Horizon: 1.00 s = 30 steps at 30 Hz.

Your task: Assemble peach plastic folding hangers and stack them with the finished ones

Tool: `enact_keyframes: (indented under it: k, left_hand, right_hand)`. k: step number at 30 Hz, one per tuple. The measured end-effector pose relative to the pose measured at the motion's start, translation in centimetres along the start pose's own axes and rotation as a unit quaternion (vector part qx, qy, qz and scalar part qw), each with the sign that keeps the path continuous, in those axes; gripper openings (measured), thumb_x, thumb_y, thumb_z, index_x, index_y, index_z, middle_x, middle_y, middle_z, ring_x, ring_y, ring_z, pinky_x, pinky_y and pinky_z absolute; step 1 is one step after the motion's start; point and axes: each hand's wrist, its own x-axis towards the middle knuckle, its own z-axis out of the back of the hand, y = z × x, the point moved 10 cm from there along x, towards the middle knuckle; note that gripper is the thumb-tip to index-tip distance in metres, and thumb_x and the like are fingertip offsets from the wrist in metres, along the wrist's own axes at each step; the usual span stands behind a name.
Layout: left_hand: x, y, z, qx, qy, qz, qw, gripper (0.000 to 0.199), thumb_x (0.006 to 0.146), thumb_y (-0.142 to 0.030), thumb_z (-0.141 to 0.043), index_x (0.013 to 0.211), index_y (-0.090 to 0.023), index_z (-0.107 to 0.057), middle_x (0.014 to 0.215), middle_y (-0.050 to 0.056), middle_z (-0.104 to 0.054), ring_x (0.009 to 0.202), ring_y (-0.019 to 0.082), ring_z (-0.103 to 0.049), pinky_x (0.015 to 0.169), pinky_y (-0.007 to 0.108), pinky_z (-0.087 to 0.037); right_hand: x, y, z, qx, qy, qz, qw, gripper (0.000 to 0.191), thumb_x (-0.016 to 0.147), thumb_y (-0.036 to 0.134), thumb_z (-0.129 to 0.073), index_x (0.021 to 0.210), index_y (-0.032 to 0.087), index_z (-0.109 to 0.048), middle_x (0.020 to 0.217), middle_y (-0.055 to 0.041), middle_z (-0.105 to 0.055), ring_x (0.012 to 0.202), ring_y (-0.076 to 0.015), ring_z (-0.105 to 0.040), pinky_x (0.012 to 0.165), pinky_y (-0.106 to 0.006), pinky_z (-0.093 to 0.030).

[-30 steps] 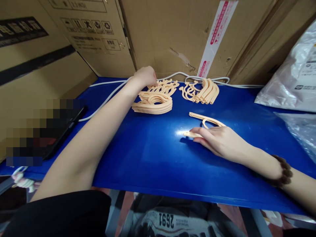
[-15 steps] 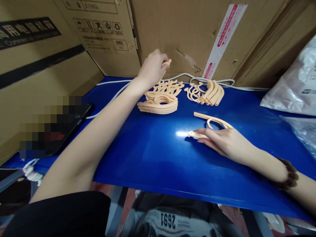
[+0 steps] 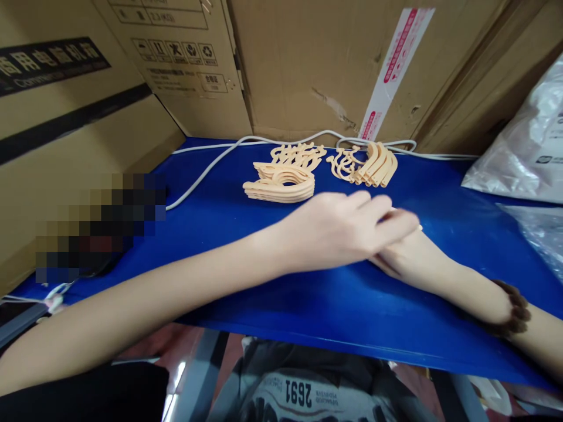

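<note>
My left hand point(image 3: 343, 225) reaches across and lies over my right hand point(image 3: 409, 252), fingers bent and closed. A tiny beige tip point(image 3: 420, 227) pokes out beside its fingertips; the rest of what it pinches is hidden. The right hand is closed too, its fingers mostly covered, and the beige folding-hanger piece it held is out of sight beneath the left hand. Behind them lie a stack of beige folded hangers point(image 3: 281, 191), a pile of loose hook pieces point(image 3: 299, 155), a few more hooks point(image 3: 342, 166) and several curved hanger arms point(image 3: 377, 165).
Cardboard boxes point(image 3: 303, 70) stand along the back and left of the blue table point(image 3: 246, 293). A white cable point(image 3: 206, 174) runs behind the hanger parts. At the right lie a white plastic bag point(image 3: 523, 152) and clear plastic point(image 3: 541, 234). A blurred-out dark device sits left.
My left hand has come from above the hook pile, with a small beige piece in it, down and right onto my right hand. The right hand has stayed in place.
</note>
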Motion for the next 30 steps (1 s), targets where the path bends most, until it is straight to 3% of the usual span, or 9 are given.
enact_keyframes:
  k: [3, 7, 10, 13, 16, 22, 30]
  left_hand:
    - [-1.1, -1.5, -1.7, 0.015, -0.003, -0.036, 0.999, 0.036, 0.104, -0.015, -0.023, 0.118, -0.023, -0.056, 0.089, 0.005, -0.068, 0.083, 0.018, -0.067, 0.056, 0.031, -0.039]
    - [-2.2, -0.3, -3.7, 0.009, -0.016, -0.004, 1.000, 0.029, 0.106, -0.028, -0.030, 0.102, -0.017, -0.056, 0.085, 0.006, -0.068, 0.076, 0.019, -0.067, 0.056, 0.033, -0.039]
    - [-2.8, 1.5, -4.3, -0.036, -0.025, 0.049, 0.998, 0.031, 0.105, -0.027, -0.025, 0.098, -0.016, -0.054, 0.084, 0.005, -0.069, 0.075, 0.019, -0.069, 0.057, 0.032, -0.040]
    - [-3.3, 3.3, -4.9, -0.093, -0.003, 0.111, 0.989, 0.026, 0.102, -0.026, -0.028, 0.100, -0.017, -0.051, 0.080, 0.002, -0.070, 0.071, 0.019, -0.069, 0.055, 0.030, -0.038]
    - [-3.5, 4.0, -5.3, -0.107, 0.024, 0.146, 0.983, 0.023, 0.102, -0.029, -0.030, 0.106, -0.016, -0.050, 0.080, 0.003, -0.071, 0.069, 0.019, -0.069, 0.054, 0.029, -0.036]
    - [-3.7, 4.4, -6.4, -0.120, 0.069, 0.164, 0.977, 0.024, 0.103, -0.035, -0.035, 0.113, -0.017, -0.048, 0.081, 0.002, -0.071, 0.066, 0.018, -0.069, 0.051, 0.025, -0.034]
    - [-3.8, 4.6, -6.8, -0.109, 0.088, 0.167, 0.976, 0.027, 0.105, -0.036, -0.031, 0.105, -0.018, -0.051, 0.085, 0.003, -0.072, 0.070, 0.020, -0.070, 0.051, 0.027, -0.032]
  right_hand:
    - [0.1, 0.2, 0.5, 0.007, -0.016, 0.003, 1.000, 0.048, 0.105, 0.030, -0.026, 0.076, 0.017, -0.061, 0.066, -0.0077, -0.067, 0.050, -0.0147, -0.056, 0.051, -0.028, -0.033]
    - [0.4, 0.0, 1.1, 0.030, -0.013, -0.020, 0.999, 0.034, 0.103, 0.030, -0.034, 0.088, 0.016, -0.061, 0.065, -0.0041, -0.067, 0.050, -0.0142, -0.058, 0.050, -0.027, -0.035]
    - [0.4, -0.3, 0.8, 0.029, 0.006, -0.038, 0.999, 0.026, 0.102, 0.026, -0.038, 0.102, 0.016, -0.062, 0.072, -0.0040, -0.072, 0.059, -0.0150, -0.065, 0.053, -0.027, -0.038]
    - [0.3, -0.4, 0.2, 0.042, 0.026, -0.043, 0.998, 0.027, 0.103, 0.025, -0.038, 0.114, 0.016, -0.061, 0.086, -0.0053, -0.076, 0.071, -0.0156, -0.070, 0.057, -0.027, -0.041]
    - [0.3, -0.4, -0.1, 0.052, 0.034, -0.034, 0.997, 0.030, 0.104, 0.026, -0.038, 0.119, 0.015, -0.061, 0.091, -0.0053, -0.076, 0.070, -0.0151, -0.070, 0.054, -0.027, -0.041]
    - [0.4, -0.3, -0.5, 0.048, 0.059, -0.025, 0.997, 0.038, 0.106, 0.030, -0.034, 0.130, 0.017, -0.059, 0.087, -0.0051, -0.075, 0.066, -0.0144, -0.069, 0.053, -0.026, -0.040]
    - [0.3, -0.6, -0.8, 0.051, 0.064, -0.046, 0.996, 0.035, 0.105, 0.029, -0.036, 0.130, 0.017, -0.057, 0.094, -0.0061, -0.077, 0.067, -0.0169, -0.070, 0.054, -0.027, -0.042]
